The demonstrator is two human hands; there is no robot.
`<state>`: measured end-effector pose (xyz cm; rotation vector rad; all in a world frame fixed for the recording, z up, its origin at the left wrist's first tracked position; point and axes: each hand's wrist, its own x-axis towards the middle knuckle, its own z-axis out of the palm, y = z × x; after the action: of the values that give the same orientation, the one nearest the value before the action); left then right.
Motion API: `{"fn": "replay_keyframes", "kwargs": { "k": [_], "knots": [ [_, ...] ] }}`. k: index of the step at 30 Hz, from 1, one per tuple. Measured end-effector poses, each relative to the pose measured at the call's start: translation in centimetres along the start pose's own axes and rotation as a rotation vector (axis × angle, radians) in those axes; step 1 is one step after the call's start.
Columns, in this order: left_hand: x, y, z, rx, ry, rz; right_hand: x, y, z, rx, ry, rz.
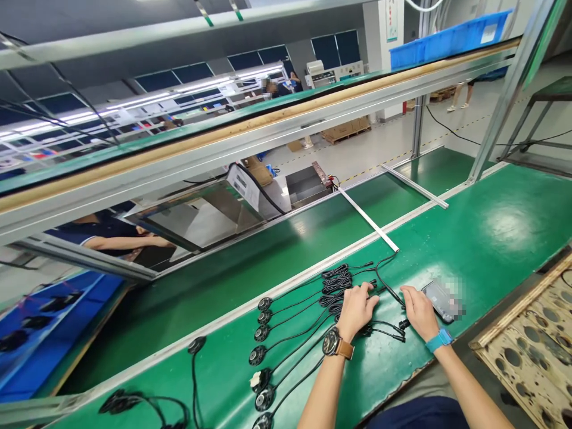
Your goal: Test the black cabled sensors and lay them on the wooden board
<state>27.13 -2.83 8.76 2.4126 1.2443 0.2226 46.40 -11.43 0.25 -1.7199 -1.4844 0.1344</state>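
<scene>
Several black cables with round black heads [263, 332] lie in a row on the green work surface, their coiled middles [336, 280] bunched together. My left hand [356, 310], with a brown-strapped watch at the wrist, rests over the coils; its thumb and fingers close around a black cable near its end. To its right, my right hand [419, 311], wearing a teal wristband, pinches another black cable [388, 288] near its tip. Loose connector ends [395, 333] lie between the hands. The fingertips partly cover what each hand grips.
A phone-like grey device [442, 300] lies beside my right hand. More black cables [134, 402] are at lower left, near a blue bin [62, 333]. A metal rail [370, 220] crosses behind. A perforated board [527, 339] stands at right. Another person's arm [129, 241] shows beyond the frame.
</scene>
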Motion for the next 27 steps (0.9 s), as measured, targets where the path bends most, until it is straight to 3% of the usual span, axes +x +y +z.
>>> {"fn": "replay_keyframes", "kwargs": {
  "k": [8,27],
  "knots": [
    [-0.1,2.5,2.0,-0.088,-0.138,0.215,0.3,-0.6,-0.4,0.012,0.026,-0.002],
    [-0.2,3.5,3.0,-0.029,-0.157,0.232,0.0,-0.9,-0.3,-0.054,-0.029,-0.065]
  ]
}}
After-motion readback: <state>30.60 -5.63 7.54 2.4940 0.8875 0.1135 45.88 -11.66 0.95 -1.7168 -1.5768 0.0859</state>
